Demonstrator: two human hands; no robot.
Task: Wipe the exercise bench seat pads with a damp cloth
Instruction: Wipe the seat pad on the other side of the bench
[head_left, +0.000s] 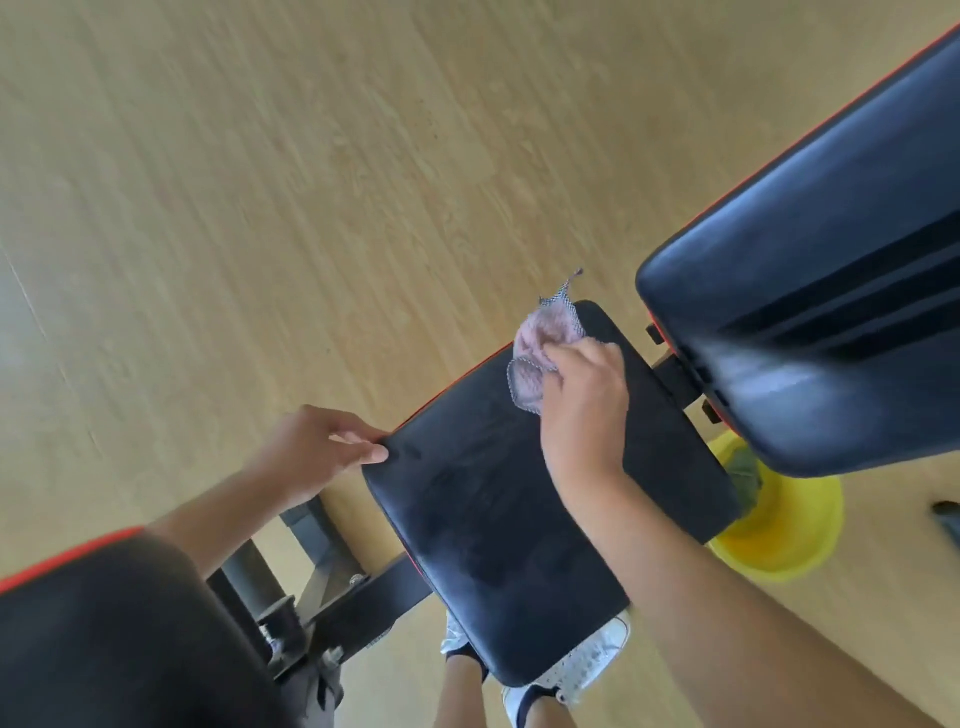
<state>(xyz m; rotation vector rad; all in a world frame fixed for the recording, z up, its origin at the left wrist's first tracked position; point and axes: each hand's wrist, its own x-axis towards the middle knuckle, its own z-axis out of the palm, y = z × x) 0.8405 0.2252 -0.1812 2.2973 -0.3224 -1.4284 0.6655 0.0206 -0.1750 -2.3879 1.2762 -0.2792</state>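
The black seat pad (498, 519) of the exercise bench fills the middle of the head view, with faint damp streaks on it. My right hand (584, 410) presses a crumpled pinkish cloth (540, 353) with a checked edge onto the pad's far corner. Fingers of my left hand (317, 452) curl over the pad's left corner and grip its edge. The long black backrest pad (810, 291) with orange trim rises at the upper right. Another black pad (104, 639) with orange trim lies at the lower left.
A yellow basin (784, 525) with something grey-green in it stands on the wooden floor (260, 182) under the backrest. The bench's black metal frame (332, 597) runs between the pads. My white shoes (576, 670) show below the seat. A dark object (945, 512) lies at the right edge.
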